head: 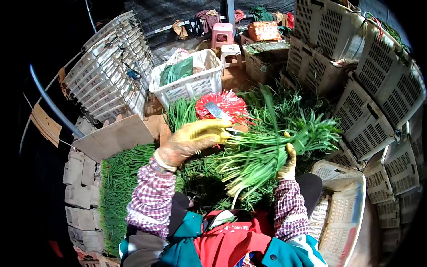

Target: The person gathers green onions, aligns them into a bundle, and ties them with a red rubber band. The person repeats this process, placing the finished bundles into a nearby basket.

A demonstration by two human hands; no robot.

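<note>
A loose bunch of long green leafy stalks, like garlic chives (pixel 263 157), spreads sideways before me, pale ends to the left and tips to the right. My right hand (pixel 289 160), in a yellow-stained glove, grips it near the middle. In a yellow-coated glove, my left hand (pixel 200 133) has its fingers closed at the pale stalk ends; they seem pinched on a few stalks. Beyond that hand lies a bundle of red plastic ties (pixel 235 103), with a metal blade (pixel 215 110) over it. Whether the left hand holds the blade is unclear.
Neatly laid greens (pixel 125 190) fill the left side behind a board (pixel 115 137). Loose greens (pixel 203 170) heap below my hands. A white crate (pixel 186 85) stands ahead, near stools (pixel 223 35). Stacked crates rise at left (pixel 110 66) and right (pixel 360 123); an open crate (pixel 347 213) sits beside me.
</note>
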